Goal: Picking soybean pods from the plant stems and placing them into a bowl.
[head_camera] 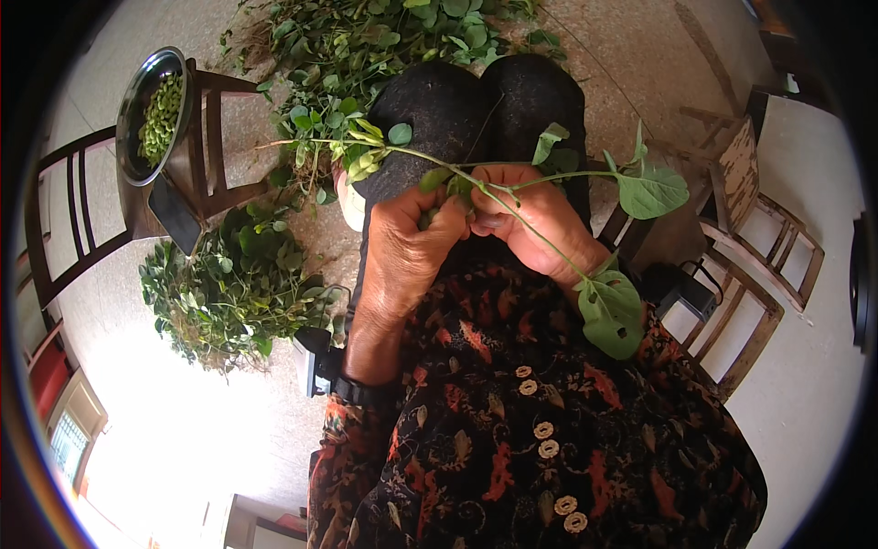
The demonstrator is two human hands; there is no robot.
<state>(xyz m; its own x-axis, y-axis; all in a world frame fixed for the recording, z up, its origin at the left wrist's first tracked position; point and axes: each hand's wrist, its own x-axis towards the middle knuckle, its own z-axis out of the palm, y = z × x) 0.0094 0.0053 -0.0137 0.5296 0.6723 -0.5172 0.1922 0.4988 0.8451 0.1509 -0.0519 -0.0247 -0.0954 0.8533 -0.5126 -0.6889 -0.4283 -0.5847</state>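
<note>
A long green bean plant stem (439,160) with leaves and pods lies across my lap, root end to the left. My left hand (418,233) is closed around several green pods (435,180) just below the stem. Close beside it, my right hand (527,218) grips the stem near a fork, its fingertips almost meeting those of the left. A large leaf with holes (610,314) hangs by my right wrist, and another leaf (653,192) spreads farther right. My fingers partly hide the pods.
On a wooden chair (137,206) at left stand a metal bowl (125,137) of picked pods and a dark phone (175,214). Leafy plants are heaped on the floor ahead (343,48) and at lower left (226,288). More wooden chairs (748,336) stand at right.
</note>
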